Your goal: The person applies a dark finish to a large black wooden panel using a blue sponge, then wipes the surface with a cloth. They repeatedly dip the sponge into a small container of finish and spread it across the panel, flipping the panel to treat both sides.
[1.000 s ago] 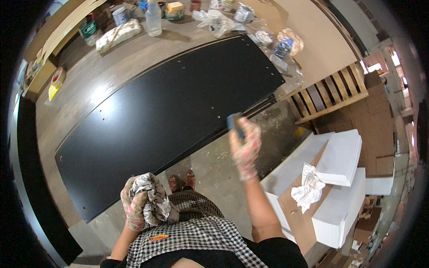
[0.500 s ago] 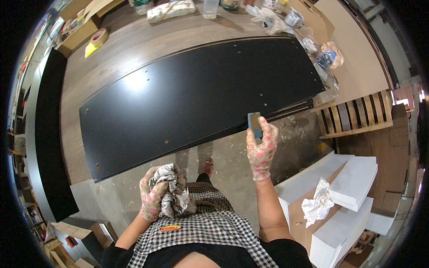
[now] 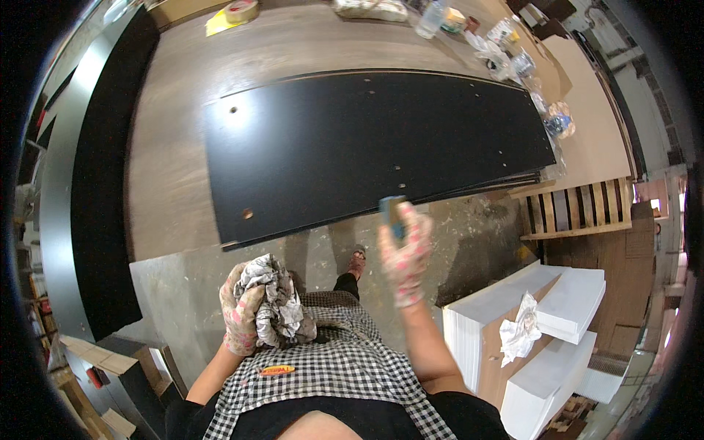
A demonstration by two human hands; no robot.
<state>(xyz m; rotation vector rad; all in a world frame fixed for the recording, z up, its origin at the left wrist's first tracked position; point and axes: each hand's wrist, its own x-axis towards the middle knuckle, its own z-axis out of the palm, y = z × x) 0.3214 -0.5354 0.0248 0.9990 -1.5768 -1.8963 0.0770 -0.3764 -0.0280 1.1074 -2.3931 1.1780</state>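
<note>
In its pink-spotted glove, my left hand (image 3: 240, 312) is closed around a crumpled, dark-stained white rag (image 3: 273, 297), held against the checked apron (image 3: 330, 359). My right hand (image 3: 405, 257), gloved the same way and slightly blurred, grips a small blue block with a brownish face (image 3: 390, 211) between thumb and fingers. That block is at the near edge of a stack of black panels (image 3: 367, 139); whether it touches the edge I cannot tell. The top panel is flat and glossy, with several small holes.
The panels lie on a wood-toned table (image 3: 172, 169). A tape roll (image 3: 241, 11), a clear bottle (image 3: 431, 18) and plastic bags (image 3: 499, 59) are along its far side. Long black boards (image 3: 110, 183) stand at left. White boards (image 3: 484, 293) with crumpled paper (image 3: 522, 330) and a wooden pallet (image 3: 576, 209) are at right.
The view has shifted left, so the panels appear farther right. My right hand with the block has moved left along the panels' near edge. The left hand still holds the rag.
</note>
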